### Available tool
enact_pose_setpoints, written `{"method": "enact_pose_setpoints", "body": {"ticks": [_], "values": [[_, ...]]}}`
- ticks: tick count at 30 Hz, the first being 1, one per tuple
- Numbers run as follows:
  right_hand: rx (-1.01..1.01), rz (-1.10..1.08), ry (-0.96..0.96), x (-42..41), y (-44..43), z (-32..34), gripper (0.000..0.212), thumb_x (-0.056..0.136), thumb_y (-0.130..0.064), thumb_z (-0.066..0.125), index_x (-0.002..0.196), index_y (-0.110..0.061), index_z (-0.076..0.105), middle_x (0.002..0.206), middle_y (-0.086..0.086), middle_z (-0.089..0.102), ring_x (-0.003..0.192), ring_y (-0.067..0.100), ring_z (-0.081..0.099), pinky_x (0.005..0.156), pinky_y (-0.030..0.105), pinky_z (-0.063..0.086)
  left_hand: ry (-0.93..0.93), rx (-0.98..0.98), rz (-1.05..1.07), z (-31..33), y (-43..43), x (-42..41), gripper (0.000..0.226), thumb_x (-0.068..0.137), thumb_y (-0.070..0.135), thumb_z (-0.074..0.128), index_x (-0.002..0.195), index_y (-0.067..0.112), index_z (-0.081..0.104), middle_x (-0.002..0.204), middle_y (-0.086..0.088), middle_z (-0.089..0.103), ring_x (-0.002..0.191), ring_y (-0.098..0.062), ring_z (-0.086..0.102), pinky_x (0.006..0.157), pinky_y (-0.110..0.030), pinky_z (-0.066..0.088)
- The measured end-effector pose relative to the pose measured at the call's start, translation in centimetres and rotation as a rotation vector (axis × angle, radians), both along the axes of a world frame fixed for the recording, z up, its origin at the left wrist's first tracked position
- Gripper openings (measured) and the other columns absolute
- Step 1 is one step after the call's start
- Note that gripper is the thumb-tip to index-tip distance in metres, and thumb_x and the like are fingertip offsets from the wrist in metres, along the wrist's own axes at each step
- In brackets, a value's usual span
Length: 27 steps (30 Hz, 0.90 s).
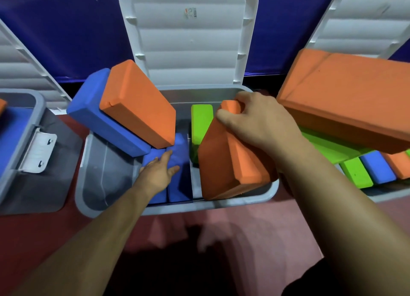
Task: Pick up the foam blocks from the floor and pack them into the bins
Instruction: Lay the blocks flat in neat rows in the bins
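From the head camera I look down into the middle bin [274,191], its white lid [188,40] standing open at 12 o'clock. Much is cut off. A left bin [33,109] runs out of view at 9 o'clock. A right bin [386,197] at 3 o'clock is mostly hidden under a big orange block [346,96] that itself runs off the edge. Green, blue and orange block ends show beneath it. A dark blur at 6 o'clock on the red floor [44,229] is too vague for me to make out.

The right hand [255,120] grips the top end of an orange block [226,167], fingers curled over it, their tips hidden behind the foam. This block is in the right half of the middle bin. Its long axis runs roughly 12 to 6 o'clock, upper end in the hand, lower end at the near wall. I cannot tell whether it touches the bin's bottom. Just beside it at 11 o'clock, a green block [200,122] stands on end.

The left hand [159,173] lies open, fingers straight, on blue blocks [179,184] lying flat in the bin, long axes 12 to 6. At 10 o'clock a tilted blue block [104,116] leans over the bin's far left rim with a tilted orange block [137,102] against it, both pointing down toward 5 o'clock.
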State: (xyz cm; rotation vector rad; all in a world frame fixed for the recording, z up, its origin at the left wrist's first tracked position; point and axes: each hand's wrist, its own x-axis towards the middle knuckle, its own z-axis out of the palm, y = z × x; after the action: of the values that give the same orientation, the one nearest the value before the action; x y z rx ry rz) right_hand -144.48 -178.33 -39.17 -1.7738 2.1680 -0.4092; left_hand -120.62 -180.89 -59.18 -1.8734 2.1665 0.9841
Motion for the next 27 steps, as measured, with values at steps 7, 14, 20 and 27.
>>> {"method": "enact_pose_setpoints", "body": {"ticks": [7,14,20,27], "values": [[-0.012,-0.035,0.0,0.1,0.2,-0.3,0.038,0.079,-0.061,0.051,0.075,-0.023,0.047,0.084,-0.001,0.052,0.091,0.031,0.055,0.068,0.036,0.036,0.002,-0.02,-0.032,0.3,0.0,0.0,0.055,0.101,0.047,0.041,0.152,0.036,0.023,0.138,-0.01,0.052,0.129,-0.03,0.045,0.105,-0.044,0.038],[-0.349,-0.075,-0.042,-1.3,1.3,2.0,0.051,0.084,-0.064,0.057,0.123,-0.031,0.056,0.103,0.007,0.055,0.1,0.031,0.055,0.078,0.039,0.046,0.157,-0.384,-0.065,1.5,0.7,-2.6,0.041,0.09,0.013,0.057,0.13,0.023,0.062,0.141,-0.012,0.039,0.133,-0.031,0.034,0.11,-0.045,0.034],[-0.537,-0.07,0.084,-1.0,1.2,-0.9,0.067,0.082,-0.063,0.062,0.138,-0.027,0.053,0.109,0.015,0.052,0.097,0.036,0.052,0.09,0.044,0.044,0.16,-0.437,-0.155,2.1,-1.2,-8.2,0.046,0.079,0.028,0.044,0.111,0.003,0.064,0.12,-0.017,0.057,0.105,-0.04,0.057,0.089,-0.047,0.049],[-0.562,-0.133,0.109,-1.8,1.0,-2.5,0.061,0.086,-0.059,0.061,0.138,-0.028,0.053,0.108,0.015,0.057,0.097,0.035,0.052,0.087,0.042,0.041,-0.186,-0.467,-0.532,-0.8,-3.4,-12.7,0.065,0.093,0.044,0.049,0.153,0.032,0.025,0.16,-0.002,0.022,0.148,-0.02,0.017,0.113,-0.043,0.02]]}}
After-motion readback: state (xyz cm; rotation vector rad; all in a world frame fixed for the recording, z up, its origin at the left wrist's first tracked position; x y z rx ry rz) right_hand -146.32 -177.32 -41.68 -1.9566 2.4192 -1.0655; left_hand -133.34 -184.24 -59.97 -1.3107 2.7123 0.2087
